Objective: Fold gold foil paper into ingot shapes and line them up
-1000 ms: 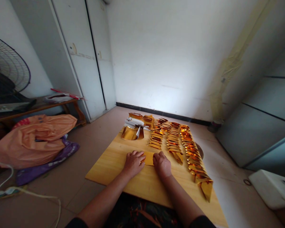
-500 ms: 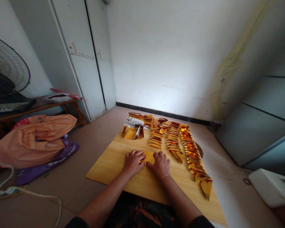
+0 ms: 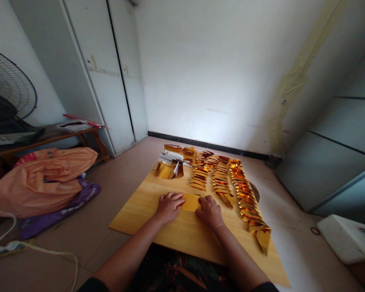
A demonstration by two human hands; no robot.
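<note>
A strip of gold foil paper (image 3: 190,202) lies flat on the wooden board (image 3: 140,217) in front of me. My left hand (image 3: 169,207) is closed on its left end, fingertips pressing on the foil. At the right end my right hand (image 3: 210,211) has its fingers bent and closed on the edge. Between the hands the middle of the strip is bare. Beyond them stand rows of folded gold foil pieces (image 3: 222,178), with one long row (image 3: 246,198) along the board's right side. A curved stack of gold sheets (image 3: 166,169) sits at the far left of the board.
A white roll or wrapped bundle (image 3: 172,155) lies behind the sheet stack. Left on the floor are an orange bag (image 3: 42,178), a purple bag (image 3: 61,209) and a cord (image 3: 48,251). A fan (image 3: 9,89) stands beyond; a white box (image 3: 346,239) is at right.
My right hand has shifted a little to the right, away from my left hand. More of the foil strip now shows between them. The left hand stays nearly in place.
</note>
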